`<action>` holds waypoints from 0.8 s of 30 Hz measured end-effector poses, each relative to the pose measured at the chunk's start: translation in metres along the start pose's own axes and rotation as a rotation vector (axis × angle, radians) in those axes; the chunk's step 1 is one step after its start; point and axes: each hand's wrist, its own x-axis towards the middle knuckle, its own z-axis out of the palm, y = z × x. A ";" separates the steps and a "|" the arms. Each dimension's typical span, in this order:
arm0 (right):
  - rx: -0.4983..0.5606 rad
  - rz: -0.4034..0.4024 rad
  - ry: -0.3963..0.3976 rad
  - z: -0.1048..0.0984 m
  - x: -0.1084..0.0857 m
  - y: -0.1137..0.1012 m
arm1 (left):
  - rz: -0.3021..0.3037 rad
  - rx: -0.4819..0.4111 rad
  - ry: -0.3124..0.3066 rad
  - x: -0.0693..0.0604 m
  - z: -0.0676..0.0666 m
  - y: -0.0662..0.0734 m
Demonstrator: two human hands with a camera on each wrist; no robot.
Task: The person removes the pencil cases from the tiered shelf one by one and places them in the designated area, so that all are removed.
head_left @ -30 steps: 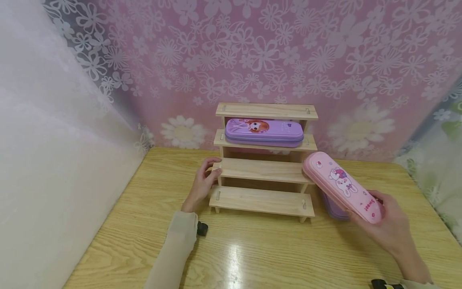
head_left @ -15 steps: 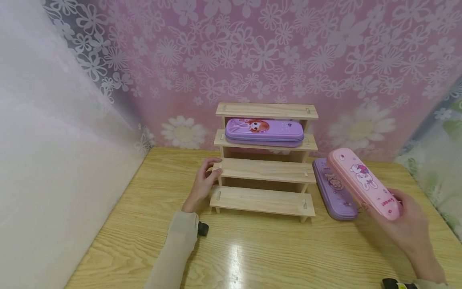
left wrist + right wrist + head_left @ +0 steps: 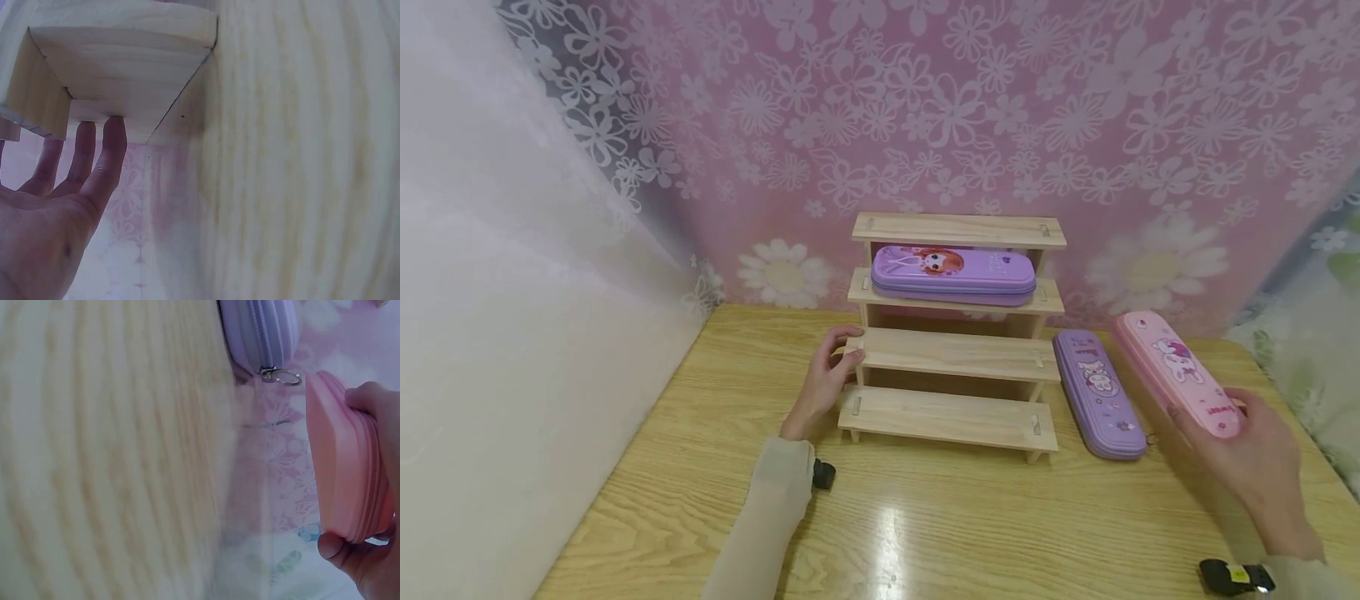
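Note:
My right hand (image 3: 1262, 454) grips the near end of a pink pencil case (image 3: 1183, 375) with a bunny on it, held tilted above the table's right side. In the right wrist view, thumb and fingers clasp the pink case (image 3: 344, 469) across its sides. My left hand (image 3: 822, 379) holds the left end of the third board down of a wooden step shelf (image 3: 951, 354). The left wrist view shows the fingers of that hand (image 3: 56, 219) against the wood. A purple case (image 3: 1097, 396) lies on the table right of the shelf. Another purple case (image 3: 953, 273) lies on the second board.
The wood-grain table (image 3: 700, 500) runs up to a pink floral backdrop (image 3: 925, 100). A white cloth wall (image 3: 512, 292) stands at the left. The shelf's top board (image 3: 958, 229) and bottom board (image 3: 947, 417) are bare.
My right hand has carried the pink case to the right, away from the shelf, uncovering the purple case on the table. My left hand has kept its place on the shelf.

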 end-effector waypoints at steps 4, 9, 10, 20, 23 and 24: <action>-0.026 0.058 -0.054 0.003 0.004 0.005 | -0.003 0.000 0.002 0.001 0.000 -0.002; -0.056 0.115 -0.082 0.006 0.006 0.008 | 0.008 0.012 0.008 0.001 -0.001 -0.003; -0.065 0.130 -0.094 0.006 0.006 0.008 | 0.010 0.016 0.009 0.001 -0.001 -0.003; -0.134 0.187 -0.193 0.004 0.008 0.007 | 0.004 0.025 0.019 0.001 0.001 -0.003; -0.137 0.157 -0.213 0.003 0.007 0.007 | 0.000 0.029 0.022 0.001 0.001 -0.004; -0.140 0.145 -0.217 0.004 0.007 0.007 | 0.000 0.031 0.022 0.001 0.001 -0.004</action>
